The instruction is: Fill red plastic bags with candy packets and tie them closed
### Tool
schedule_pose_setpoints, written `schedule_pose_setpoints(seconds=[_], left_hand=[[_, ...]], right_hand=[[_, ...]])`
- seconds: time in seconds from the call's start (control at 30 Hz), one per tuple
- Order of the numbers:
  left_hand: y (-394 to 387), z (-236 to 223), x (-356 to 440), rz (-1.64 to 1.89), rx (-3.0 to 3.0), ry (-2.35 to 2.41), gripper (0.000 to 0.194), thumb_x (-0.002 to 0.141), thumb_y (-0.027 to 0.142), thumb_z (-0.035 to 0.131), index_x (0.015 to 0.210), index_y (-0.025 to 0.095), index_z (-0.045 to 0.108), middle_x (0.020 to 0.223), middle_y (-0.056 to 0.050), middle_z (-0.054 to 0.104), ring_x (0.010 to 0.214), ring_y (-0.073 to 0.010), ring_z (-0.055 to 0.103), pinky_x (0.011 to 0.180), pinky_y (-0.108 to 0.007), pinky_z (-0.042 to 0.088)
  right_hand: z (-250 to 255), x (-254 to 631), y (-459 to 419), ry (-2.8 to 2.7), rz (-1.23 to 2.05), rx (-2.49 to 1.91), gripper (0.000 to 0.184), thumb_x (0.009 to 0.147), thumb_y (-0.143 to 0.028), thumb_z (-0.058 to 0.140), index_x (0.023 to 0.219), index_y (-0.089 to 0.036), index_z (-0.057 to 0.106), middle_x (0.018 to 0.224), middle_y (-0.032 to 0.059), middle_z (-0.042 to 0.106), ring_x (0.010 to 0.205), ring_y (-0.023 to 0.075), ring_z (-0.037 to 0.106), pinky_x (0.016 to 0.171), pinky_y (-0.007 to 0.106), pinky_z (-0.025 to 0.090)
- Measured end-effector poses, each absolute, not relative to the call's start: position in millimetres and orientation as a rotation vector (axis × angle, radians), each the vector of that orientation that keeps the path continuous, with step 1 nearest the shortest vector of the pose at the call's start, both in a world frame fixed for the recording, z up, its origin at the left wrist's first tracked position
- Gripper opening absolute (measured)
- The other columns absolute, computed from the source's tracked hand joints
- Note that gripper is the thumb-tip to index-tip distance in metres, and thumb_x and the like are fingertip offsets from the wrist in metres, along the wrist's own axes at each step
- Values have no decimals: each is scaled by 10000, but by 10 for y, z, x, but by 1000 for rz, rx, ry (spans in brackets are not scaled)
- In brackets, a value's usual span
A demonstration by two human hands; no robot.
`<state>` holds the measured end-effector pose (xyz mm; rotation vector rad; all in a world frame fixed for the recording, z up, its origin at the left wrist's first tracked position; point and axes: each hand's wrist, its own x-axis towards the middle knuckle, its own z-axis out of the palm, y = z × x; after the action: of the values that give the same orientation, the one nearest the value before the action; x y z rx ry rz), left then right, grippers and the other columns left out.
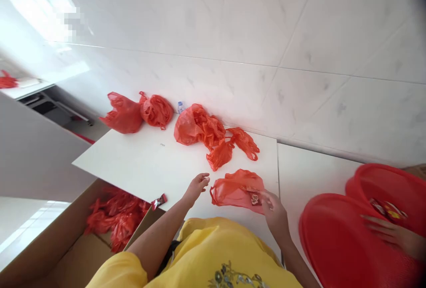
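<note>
A thin red plastic bag [233,188] lies loosely spread on the white table in front of me, with its handles toward the left. Small dark red wrapped packets [254,198] show through it near its right end. My right hand [274,212] is at that end, its fingers closed on the bag beside the packets. Just left of the bag, my left hand [197,189] hovers over the table with fingers loosely bent and apart, holding nothing. One small red and dark wrapped packet [159,202] lies at the table's front edge, left of my forearm.
Filled and crumpled red bags [199,126] stand along the wall, near a clear bottle with a blue cap [180,107]. A cardboard box [66,246] of red bags sits at lower left. Red tubs [328,234] stand at right, where another person's hand [392,234] reaches over packets.
</note>
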<state>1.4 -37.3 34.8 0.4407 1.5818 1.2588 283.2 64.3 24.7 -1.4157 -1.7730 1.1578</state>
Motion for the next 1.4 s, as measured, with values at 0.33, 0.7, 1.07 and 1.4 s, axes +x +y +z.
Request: schedule_pose_setpoints(seconds=[0.33,0.7,1.07,1.4], left_hand=[[-1666,-358,-781,609,215,2715,701,777,423,623,1387,151,414,1494,-270,295,1425,-422,195,1055,-548,281],[-1618,-322,-1006,631,394,2506,370,815,357,501,1087,139,623,1166,-197,618,1169,-383,536,960,-495,410],[-357,451,130,514,999,1212,262,698,293,680,934,179,697,892,-52,725,766,-173,661,675,-291,532],[212,306,636,698,1072,1731,419,835,409,579,1203,209,581,1212,-113,637,1108,-266,599,961,-446,483]], right_hand=[[-92,2953,417,-2159,544,-1452,619,801,-405,541,1373,-191,438,1422,180,434,1344,376,376,1078,558,368],[-69,2684,427,-2414,387,-1700,637,842,-214,443,1431,-29,288,1452,289,366,1337,379,407,1037,455,389],[108,2814,490,-1972,1099,-1889,238,807,-385,469,627,-244,403,579,-36,473,578,161,434,562,273,302],[778,2667,399,-1519,1446,-1472,243,795,-446,571,724,-214,555,671,-16,575,672,170,499,637,269,378]])
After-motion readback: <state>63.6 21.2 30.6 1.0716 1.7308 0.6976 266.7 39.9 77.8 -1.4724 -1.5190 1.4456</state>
